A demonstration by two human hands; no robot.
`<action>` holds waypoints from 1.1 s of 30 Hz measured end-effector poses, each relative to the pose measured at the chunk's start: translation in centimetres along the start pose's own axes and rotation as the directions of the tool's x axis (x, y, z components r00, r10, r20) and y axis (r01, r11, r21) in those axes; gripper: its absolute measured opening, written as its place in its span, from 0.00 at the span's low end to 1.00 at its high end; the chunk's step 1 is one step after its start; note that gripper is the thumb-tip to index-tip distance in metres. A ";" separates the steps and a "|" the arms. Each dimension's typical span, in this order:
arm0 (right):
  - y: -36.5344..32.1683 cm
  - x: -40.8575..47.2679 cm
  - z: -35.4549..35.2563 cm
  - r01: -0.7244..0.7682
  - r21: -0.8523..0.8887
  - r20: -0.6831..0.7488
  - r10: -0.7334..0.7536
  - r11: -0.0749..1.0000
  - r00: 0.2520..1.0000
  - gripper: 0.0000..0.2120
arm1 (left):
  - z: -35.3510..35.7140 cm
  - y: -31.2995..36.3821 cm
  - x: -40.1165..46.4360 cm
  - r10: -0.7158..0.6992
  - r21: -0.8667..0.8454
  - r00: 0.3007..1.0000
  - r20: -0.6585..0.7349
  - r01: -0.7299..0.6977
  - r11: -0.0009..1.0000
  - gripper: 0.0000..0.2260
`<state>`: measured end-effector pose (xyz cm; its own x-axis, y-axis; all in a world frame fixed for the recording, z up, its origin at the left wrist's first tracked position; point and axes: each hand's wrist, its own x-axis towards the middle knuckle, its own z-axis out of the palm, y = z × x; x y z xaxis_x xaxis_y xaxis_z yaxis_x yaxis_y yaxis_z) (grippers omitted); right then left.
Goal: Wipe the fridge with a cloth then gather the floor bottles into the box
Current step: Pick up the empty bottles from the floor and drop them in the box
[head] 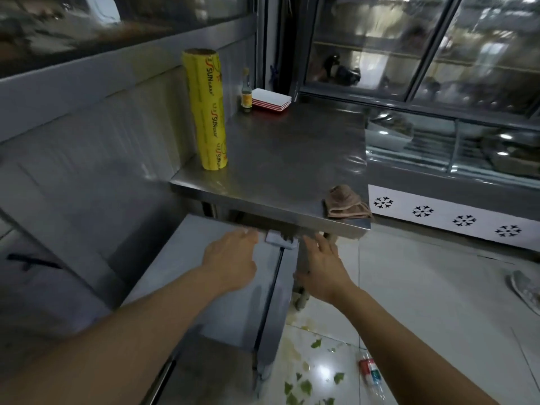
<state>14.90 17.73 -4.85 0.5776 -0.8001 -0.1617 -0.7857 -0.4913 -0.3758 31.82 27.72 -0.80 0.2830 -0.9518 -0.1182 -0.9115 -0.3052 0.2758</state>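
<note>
A crumpled brown cloth (346, 203) lies on the front right corner of a steel table (280, 159). Below the table edge, both my hands reach forward with straight fingers and hold nothing. My left hand (230, 260) hovers over the grey top of the fridge (187, 287). My right hand (323, 267) is beside it, in front of the table leg and below the cloth. An empty plastic bottle (370, 372) with a red and blue label lies on the tiled floor at the lower right. No box is in view.
On the table stand a tall yellow roll of wrap (206, 109), a small glass bottle (246, 93) and stacked white trays (271, 100). A glass display case (455, 135) runs along the right. Green leaf scraps (306, 384) and spills litter the floor; a grey shoe (526, 289) lies right.
</note>
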 end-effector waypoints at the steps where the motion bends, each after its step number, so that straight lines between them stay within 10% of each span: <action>1: -1.1 -1.4 0.6 0.011 -0.022 0.023 -0.011 1.000 1.000 0.40 | 0.0 -0.7 -1.5 -0.007 0.003 1.000 0.007 0.007 1.000 0.17; 16: -12.2 -20.8 15.1 0.143 -0.169 0.293 -0.089 0.975 0.952 0.34 | 7.4 -12.6 -24.5 -0.096 -0.002 0.979 0.182 0.098 0.995 0.15; 33: -0.4 -24.2 35.8 0.072 -0.176 0.531 0.033 0.982 0.846 0.31 | 30.7 -16.2 -30.3 -0.313 -0.012 0.866 0.390 0.344 0.939 0.22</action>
<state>9.20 49.58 -33.43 0.5803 -0.5107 -0.6343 -0.7689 -0.6002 -0.2202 28.87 62.44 -31.00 0.4136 -0.7175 -0.5605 -0.7548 -0.6145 0.2295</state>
